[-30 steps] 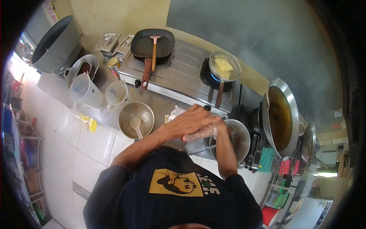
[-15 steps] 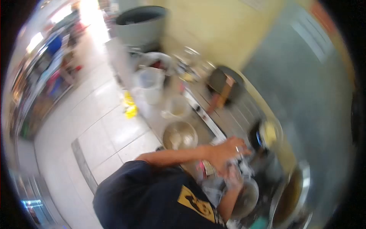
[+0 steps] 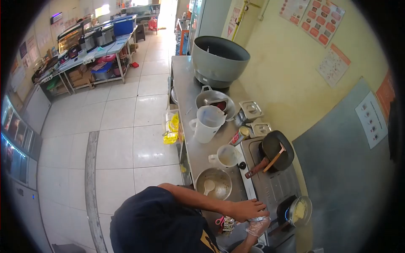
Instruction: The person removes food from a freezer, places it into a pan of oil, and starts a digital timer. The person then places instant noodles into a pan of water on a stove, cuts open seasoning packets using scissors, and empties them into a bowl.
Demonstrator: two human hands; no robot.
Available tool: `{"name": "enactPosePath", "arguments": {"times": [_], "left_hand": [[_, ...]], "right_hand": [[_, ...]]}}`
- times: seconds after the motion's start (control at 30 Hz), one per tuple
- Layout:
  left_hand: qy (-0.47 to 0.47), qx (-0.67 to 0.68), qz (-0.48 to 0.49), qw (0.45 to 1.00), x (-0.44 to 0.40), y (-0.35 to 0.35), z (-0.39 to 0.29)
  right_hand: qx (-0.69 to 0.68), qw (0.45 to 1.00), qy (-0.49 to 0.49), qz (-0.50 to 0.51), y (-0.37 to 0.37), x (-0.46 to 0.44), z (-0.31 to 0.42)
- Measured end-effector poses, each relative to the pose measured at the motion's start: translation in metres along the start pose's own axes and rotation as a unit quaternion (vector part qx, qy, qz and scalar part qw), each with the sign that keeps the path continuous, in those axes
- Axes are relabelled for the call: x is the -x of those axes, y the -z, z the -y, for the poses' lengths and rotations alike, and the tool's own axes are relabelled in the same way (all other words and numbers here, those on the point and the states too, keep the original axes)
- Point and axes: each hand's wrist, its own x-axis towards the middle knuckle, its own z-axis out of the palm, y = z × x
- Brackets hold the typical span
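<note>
My left hand (image 3: 248, 211) is bare, its fingers bent over the end of my right hand, gripping clear crinkled plastic there. My right hand (image 3: 257, 227) comes up from below, covered by a clear plastic glove (image 3: 255, 232); its fingertips are hidden beneath my left hand. Near the hands, pink-handled scissors (image 3: 220, 221) and a bundle of small packets (image 3: 228, 224) lie on the metal counter. A metal bowl (image 3: 228, 179) with a pale ladle-like scoop (image 3: 209, 185) in it stands just beyond my left forearm.
A small pan (image 3: 310, 211) with yellow contents stands over a blue flame at the right. Farther along are a frying pan (image 3: 287, 158) with a wooden utensil, a white jug (image 3: 206, 133), a measuring cup (image 3: 228, 156) and a big grey tub (image 3: 219, 63). Tiled floor (image 3: 114, 147) lies left.
My view has swung up and steadied, showing more of the room. My hands have come closer together, the left now over the gloved right hand's end.
</note>
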Motion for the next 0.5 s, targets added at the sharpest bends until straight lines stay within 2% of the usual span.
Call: {"name": "enactPosePath", "arguments": {"times": [0.03, 0.1, 0.13, 0.2, 0.23, 0.27, 0.33, 0.37, 0.4, 0.43, 0.5], "left_hand": [[0.000, -0.004, -0.001, 1.000, 0.002, 0.004, 0.003], [0.056, 0.046, -0.036, 0.997, 0.007, 0.011, 0.014], [0.056, 0.043, -0.037, 0.997, 0.010, 0.013, 0.019], [0.099, 0.183, -0.078, 0.975, 0.016, 0.017, 0.028], [0.100, 0.183, -0.077, 0.975, 0.018, 0.024, 0.026], [0.103, 0.215, -0.054, 0.970, 0.019, 0.032, 0.022], [0.107, 0.247, -0.032, 0.962, 0.020, 0.036, 0.015], [0.081, 0.238, -0.028, 0.967, 0.020, 0.035, 0.012], [0.055, 0.228, -0.025, 0.972, 0.020, 0.033, 0.010], [0.068, 0.227, -0.011, 0.971, 0.020, 0.033, 0.010], [0.058, 0.238, -0.008, 0.969, 0.019, 0.031, 0.012]], "right_hand": [[-0.002, 1.000, 0.004, 0.000, 0.005, -0.006, 0.012], [-0.108, 0.980, -0.137, 0.097, 0.024, -0.017, 0.036], [-0.108, 0.980, -0.134, 0.097, 0.025, -0.018, 0.044], [-0.229, 0.971, -0.042, 0.051, 0.021, -0.014, 0.061], [-0.167, 0.985, 0.008, 0.051, 0.020, -0.015, 0.075], [-0.168, 0.984, 0.007, 0.051, 0.021, -0.016, 0.078], [0.003, 0.976, 0.152, 0.158, 0.022, -0.017, 0.080], [0.002, 0.975, 0.153, 0.159, 0.022, -0.016, 0.078], [-0.018, 0.974, 0.095, 0.206, 0.023, -0.012, 0.073], [-0.038, 0.967, 0.037, 0.250, 0.024, -0.010, 0.068], [-0.039, 0.968, 0.040, 0.243, 0.024, -0.007, 0.061]]}}
